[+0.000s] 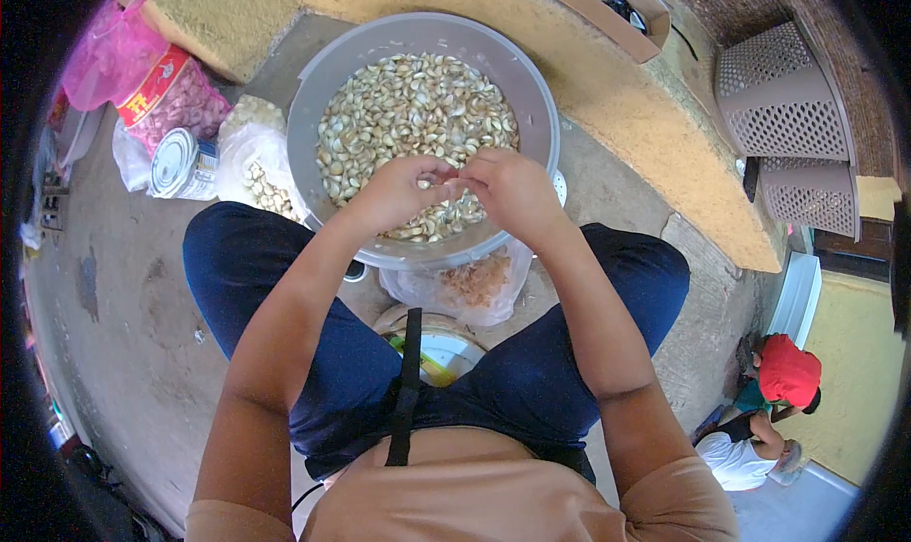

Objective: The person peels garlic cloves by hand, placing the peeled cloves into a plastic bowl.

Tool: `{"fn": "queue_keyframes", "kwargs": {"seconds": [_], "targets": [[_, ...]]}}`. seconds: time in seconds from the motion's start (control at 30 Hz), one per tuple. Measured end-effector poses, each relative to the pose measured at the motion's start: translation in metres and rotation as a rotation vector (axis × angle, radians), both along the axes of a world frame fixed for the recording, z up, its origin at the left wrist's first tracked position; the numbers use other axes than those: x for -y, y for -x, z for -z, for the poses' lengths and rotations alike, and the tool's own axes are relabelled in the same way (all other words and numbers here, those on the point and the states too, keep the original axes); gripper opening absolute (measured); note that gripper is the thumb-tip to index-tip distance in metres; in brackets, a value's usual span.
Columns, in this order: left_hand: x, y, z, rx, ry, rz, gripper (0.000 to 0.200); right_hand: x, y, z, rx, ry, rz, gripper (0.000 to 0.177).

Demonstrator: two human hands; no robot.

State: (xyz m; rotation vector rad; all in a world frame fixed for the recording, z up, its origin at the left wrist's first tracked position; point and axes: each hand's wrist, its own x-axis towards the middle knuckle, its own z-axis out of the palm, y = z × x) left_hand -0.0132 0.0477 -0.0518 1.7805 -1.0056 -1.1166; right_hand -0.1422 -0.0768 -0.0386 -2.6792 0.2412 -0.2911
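Note:
A large grey tub (304, 134) holds a mass of unpeeled garlic cloves (408, 105), which look wet. Above its near side my left hand (408, 191) and my right hand (508, 186) meet, fingertips pinched together. Between them is a small garlic clove (455, 178), mostly covered by the fingers. A clear plastic bag with thin brownish skins (474, 281) lies under the tub's near rim, between my knees. To the tub's left, a white plastic bag holds pale peeled cloves (270, 189).
On the left stand a metal can (180, 165) and a pink mesh sack (180, 105). A yellow ledge (626, 134) runs behind the tub, with a cardboard box (607, 10) on it. Perforated grey baskets (783, 96) are at right. Two people (788, 376) sit low at far right.

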Motion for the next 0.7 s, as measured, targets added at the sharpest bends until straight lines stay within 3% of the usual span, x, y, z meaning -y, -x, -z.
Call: {"fn": "queue_keyframes", "kwargs": {"seconds": [0.13, 0.3, 0.7], "targets": [[0.000, -0.001, 0.017, -0.013, 0.138, 0.011, 0.024, 0.001, 0.001, -0.006, -0.056, -0.273, 0.107, 0.010], [0.002, 0.002, 0.010, -0.098, 0.052, -0.098, 0.022, -0.001, -0.003, -0.005, -0.174, -0.678, 0.345, 0.012], [0.002, 0.000, 0.012, -0.245, 0.031, -0.229, 0.020, -0.002, -0.005, 0.018, 0.002, -1.233, 0.470, 0.008]]}}
